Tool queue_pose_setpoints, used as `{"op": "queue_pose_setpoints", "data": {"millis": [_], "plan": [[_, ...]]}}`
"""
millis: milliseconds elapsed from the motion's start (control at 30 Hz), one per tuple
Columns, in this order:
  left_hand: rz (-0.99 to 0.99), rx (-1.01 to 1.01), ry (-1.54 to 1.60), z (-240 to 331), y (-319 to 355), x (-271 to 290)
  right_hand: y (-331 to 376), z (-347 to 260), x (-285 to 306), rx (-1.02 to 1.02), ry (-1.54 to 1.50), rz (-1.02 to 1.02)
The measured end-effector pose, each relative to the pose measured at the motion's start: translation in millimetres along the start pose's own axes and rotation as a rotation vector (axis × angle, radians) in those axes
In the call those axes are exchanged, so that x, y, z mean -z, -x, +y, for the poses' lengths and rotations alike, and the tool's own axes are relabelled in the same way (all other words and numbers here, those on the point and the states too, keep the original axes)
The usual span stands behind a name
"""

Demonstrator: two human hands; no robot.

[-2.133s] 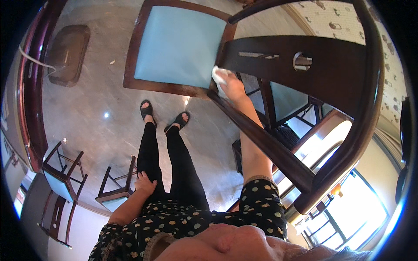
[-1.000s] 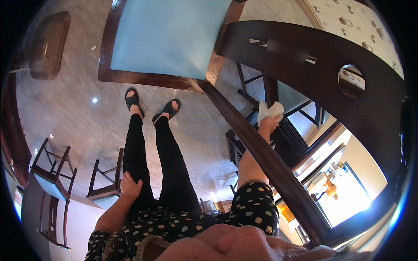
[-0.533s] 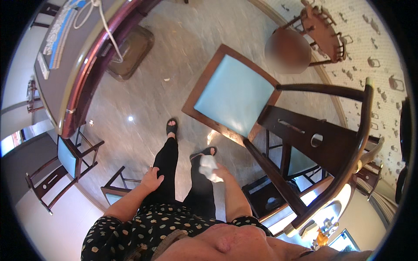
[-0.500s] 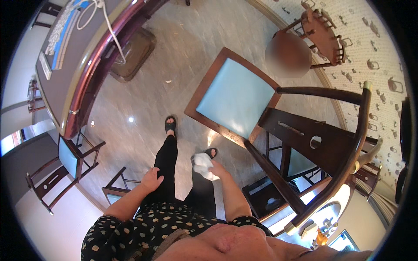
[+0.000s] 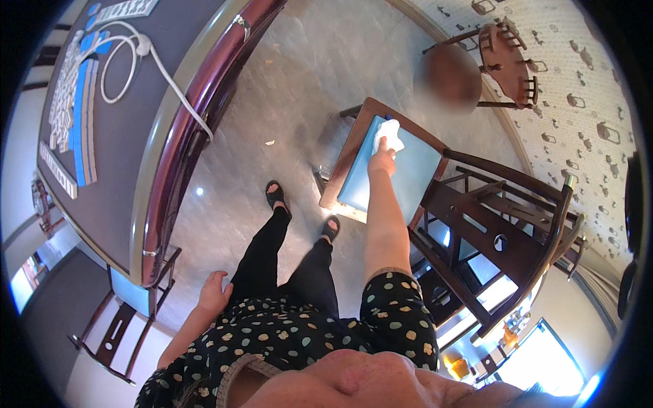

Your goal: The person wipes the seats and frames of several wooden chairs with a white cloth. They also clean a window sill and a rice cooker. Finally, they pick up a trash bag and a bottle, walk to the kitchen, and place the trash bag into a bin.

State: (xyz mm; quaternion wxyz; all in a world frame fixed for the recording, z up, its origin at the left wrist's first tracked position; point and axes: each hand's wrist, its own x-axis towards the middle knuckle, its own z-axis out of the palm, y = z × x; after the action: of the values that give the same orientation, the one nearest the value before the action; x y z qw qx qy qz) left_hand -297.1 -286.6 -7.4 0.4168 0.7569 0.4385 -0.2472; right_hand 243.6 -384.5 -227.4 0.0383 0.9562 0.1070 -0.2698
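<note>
My right hand [image 5: 382,162] is closed around a crumpled white cloth [image 5: 389,136], which rests on the far part of a light blue padded chair seat [image 5: 408,183]. That arm reaches forward over the near edge of the seat. The chair has a dark wooden frame, and its backrest [image 5: 469,207] lies to the right with a round cutout and a slot. My left hand [image 5: 215,292] hangs empty beside my left thigh, its fingers loosely stretched out.
A table [image 5: 109,217] with a grey top and shiny purple side stands at left, bearing rows of blue-and-white tiles [image 5: 85,122] and a white cable [image 5: 170,81]. Another blue-seated chair [image 5: 132,289] stands below it. A wooden rack-like stand [image 5: 507,64] is near the patterned wall.
My right hand has carried the cloth from beside my leg forward onto the blue seat. My left hand has moved slightly outward from the thigh. The view has shifted, showing more tabletop.
</note>
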Motion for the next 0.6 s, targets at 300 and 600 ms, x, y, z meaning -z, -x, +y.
{"op": "queue_pose_setpoints", "data": {"millis": [300, 600], "plan": [[-0.038, -0.174, 0.217, 128.1, -56.8, 135.7, 130.8, -0.5, -66.2, 0.292, 0.212, -0.678], [0.427, -0.601, -0.116, 293.7, -265.6, 354.1, -79.0, -4.9, 92.3, 0.244, -0.239, -0.294]]}}
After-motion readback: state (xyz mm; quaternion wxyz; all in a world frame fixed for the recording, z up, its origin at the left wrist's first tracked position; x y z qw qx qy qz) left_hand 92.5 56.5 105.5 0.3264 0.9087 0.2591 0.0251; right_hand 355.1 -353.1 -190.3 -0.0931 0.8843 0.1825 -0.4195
